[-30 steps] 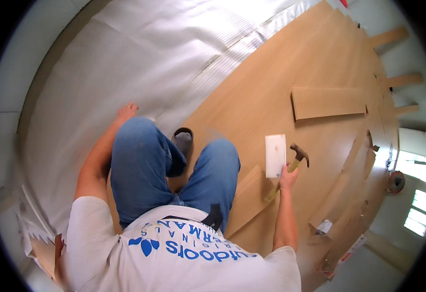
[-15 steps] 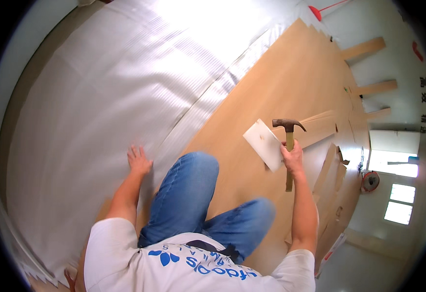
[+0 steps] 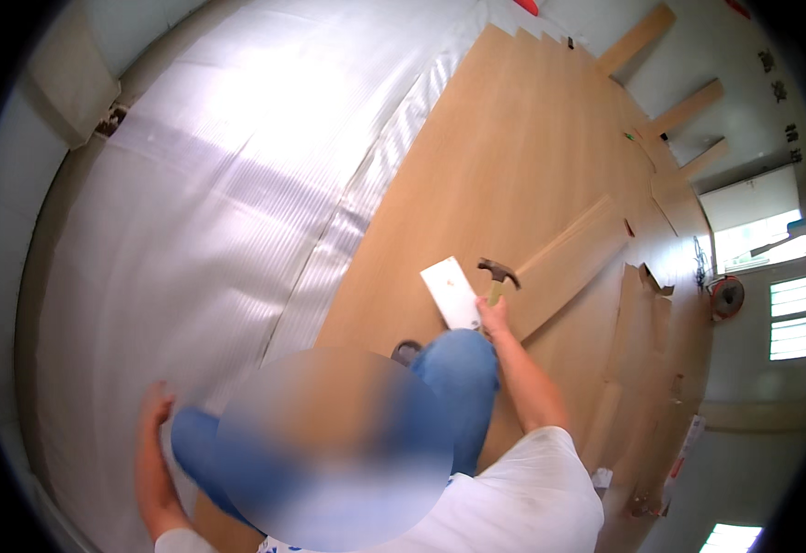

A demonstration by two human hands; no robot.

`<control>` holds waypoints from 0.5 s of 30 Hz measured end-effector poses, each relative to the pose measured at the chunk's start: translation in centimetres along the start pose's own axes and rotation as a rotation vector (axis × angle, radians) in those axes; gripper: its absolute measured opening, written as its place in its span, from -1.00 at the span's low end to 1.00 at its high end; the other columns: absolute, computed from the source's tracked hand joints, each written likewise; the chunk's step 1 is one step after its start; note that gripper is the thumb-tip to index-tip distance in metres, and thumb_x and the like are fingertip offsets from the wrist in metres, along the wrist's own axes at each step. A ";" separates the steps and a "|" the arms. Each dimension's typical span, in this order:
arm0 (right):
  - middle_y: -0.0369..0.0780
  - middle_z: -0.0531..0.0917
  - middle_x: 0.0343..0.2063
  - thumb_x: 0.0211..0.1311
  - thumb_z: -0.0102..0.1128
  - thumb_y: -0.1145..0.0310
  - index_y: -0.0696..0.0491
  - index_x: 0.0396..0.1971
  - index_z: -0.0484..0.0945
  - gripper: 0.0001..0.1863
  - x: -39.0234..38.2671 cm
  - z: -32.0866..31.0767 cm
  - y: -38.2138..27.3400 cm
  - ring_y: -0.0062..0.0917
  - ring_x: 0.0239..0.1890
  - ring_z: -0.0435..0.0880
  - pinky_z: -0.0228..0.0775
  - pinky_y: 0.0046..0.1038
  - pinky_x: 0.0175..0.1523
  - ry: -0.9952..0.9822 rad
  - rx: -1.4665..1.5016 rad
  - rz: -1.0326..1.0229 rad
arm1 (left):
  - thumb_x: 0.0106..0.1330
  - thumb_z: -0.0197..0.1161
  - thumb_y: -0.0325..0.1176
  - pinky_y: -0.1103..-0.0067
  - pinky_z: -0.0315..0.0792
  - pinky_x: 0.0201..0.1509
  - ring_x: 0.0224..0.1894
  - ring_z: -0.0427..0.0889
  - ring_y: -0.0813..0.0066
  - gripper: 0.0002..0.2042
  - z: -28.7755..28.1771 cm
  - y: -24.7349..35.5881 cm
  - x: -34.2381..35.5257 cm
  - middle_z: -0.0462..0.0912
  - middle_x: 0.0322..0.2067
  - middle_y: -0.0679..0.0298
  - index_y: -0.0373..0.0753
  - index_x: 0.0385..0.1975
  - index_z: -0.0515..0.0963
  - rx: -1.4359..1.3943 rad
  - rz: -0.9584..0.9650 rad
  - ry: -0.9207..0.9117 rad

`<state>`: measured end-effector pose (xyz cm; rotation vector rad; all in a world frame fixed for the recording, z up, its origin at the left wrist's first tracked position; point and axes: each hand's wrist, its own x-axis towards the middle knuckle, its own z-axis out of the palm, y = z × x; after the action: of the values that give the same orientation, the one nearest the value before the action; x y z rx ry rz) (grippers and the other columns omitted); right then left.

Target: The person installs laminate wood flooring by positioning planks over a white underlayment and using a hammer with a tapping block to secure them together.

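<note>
My right hand (image 3: 492,316) is closed around the light-coloured handle of a claw hammer (image 3: 498,271), whose dark head points away from me. Just left of that hand, a white rectangular block (image 3: 451,290) lies on the wood-look floor planks (image 3: 449,175). Whether the hand touches the block I cannot tell. At the far left, my left hand (image 3: 157,404) is over the silvery underlay sheet (image 3: 135,304), beside my knee. Its fingers are smeared and hard to read.
Loose planks (image 3: 564,263) lie right of the hammer. Torn brown cardboard (image 3: 647,313) and a red-rimmed fan (image 3: 726,298) are farther right. Several planks (image 3: 638,39) stick out along the far right wall. A blurred patch hides part of my lap.
My right hand and the hammer have come lower and to the left, beside the white block. My left hand has moved left and nearer my body. My knees and the view have shifted.
</note>
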<state>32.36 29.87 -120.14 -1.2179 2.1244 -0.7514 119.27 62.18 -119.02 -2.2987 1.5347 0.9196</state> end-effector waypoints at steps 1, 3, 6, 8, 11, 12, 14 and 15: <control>-0.16 0.70 -0.33 0.10 0.47 0.27 0.14 -0.22 0.56 -0.65 1.8 0.8 1.6 -0.43 -0.32 0.67 0.53 -0.32 -0.18 -0.013 -0.017 0.050 | 0.42 0.13 -0.19 0.23 0.25 0.43 0.36 0.35 -0.03 -0.46 -3.6 2.7 -1.0 0.36 0.34 -0.08 -0.31 0.34 0.34 -0.151 -0.209 0.000; -0.16 0.70 -0.32 0.12 0.45 0.25 0.15 -0.21 0.56 -0.64 8.5 7.5 0.1 -0.44 -0.29 0.67 0.53 -0.32 -0.16 -0.056 0.161 0.050 | 0.41 0.15 -0.31 0.27 0.35 0.34 0.28 0.45 0.04 -0.49 -9.8 -2.4 -2.5 0.43 0.29 -0.05 -0.30 0.34 0.34 -0.144 -0.263 0.320; -0.08 0.70 -0.29 0.10 0.42 0.26 0.19 -0.18 0.55 -0.62 17.5 11.1 -0.9 -0.34 -0.23 0.69 0.53 -0.28 -0.10 0.039 0.163 0.055 | 0.43 0.13 -0.36 0.36 0.39 0.26 0.18 0.53 0.16 -0.53 -13.8 -0.6 -4.8 0.50 0.24 0.00 -0.32 0.32 0.37 -0.446 -0.293 0.558; -0.01 0.69 -0.27 0.08 0.41 0.24 0.21 -0.16 0.54 -0.58 19.9 14.4 -4.4 -0.20 -0.20 0.70 0.53 -0.22 -0.05 -0.028 -0.054 0.021 | 0.43 0.13 -0.37 0.38 0.42 0.23 0.13 0.56 0.21 -0.54 -15.7 -0.8 -10.4 0.51 0.23 0.01 -0.33 0.31 0.38 -0.424 -0.285 0.672; 0.12 0.64 -0.13 0.03 0.36 0.21 0.22 -0.13 0.53 -0.53 23.5 14.5 -8.9 0.01 -0.04 0.64 0.48 -0.11 0.10 -0.108 -0.355 0.034 | 0.44 0.13 -0.39 0.39 0.45 0.18 0.08 0.59 0.23 -0.56 -15.7 9.7 -16.3 0.52 0.21 0.01 -0.34 0.29 0.39 -0.424 -0.435 0.509; 0.10 0.61 -0.04 0.02 0.35 0.21 0.21 -0.08 0.52 -0.50 24.7 13.9 -9.3 0.00 0.06 0.58 0.43 -0.12 0.17 -0.132 -0.427 -0.031 | 0.44 0.13 -0.40 0.39 0.47 0.17 0.06 0.60 0.24 -0.57 -15.2 12.8 -17.2 0.54 0.19 0.01 -0.34 0.28 0.40 -0.410 -0.485 0.378; 0.07 0.56 0.06 -0.01 0.33 0.22 0.19 0.01 0.50 -0.44 25.6 14.0 -9.9 -0.02 0.19 0.50 0.37 -0.13 0.26 -0.258 -0.518 -0.131 | 0.44 0.14 -0.40 0.39 0.48 0.14 0.02 0.61 0.24 -0.59 -13.3 16.2 -19.5 0.57 0.15 0.02 -0.34 0.26 0.42 -0.426 -0.575 0.175; 0.07 0.55 0.09 -0.02 0.33 0.23 0.19 0.04 0.50 -0.41 24.9 15.3 -11.0 -0.02 0.22 0.48 0.36 -0.13 0.28 -0.362 -0.528 -0.167 | 0.44 0.14 -0.39 0.39 0.48 0.13 0.00 0.62 0.24 -0.60 -12.1 16.9 -21.2 0.59 0.13 0.02 -0.35 0.24 0.43 -0.452 -0.625 0.115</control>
<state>38.94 0.27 -127.66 -1.6711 1.9837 -0.0059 103.27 64.78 -94.13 -2.9148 0.5744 1.0280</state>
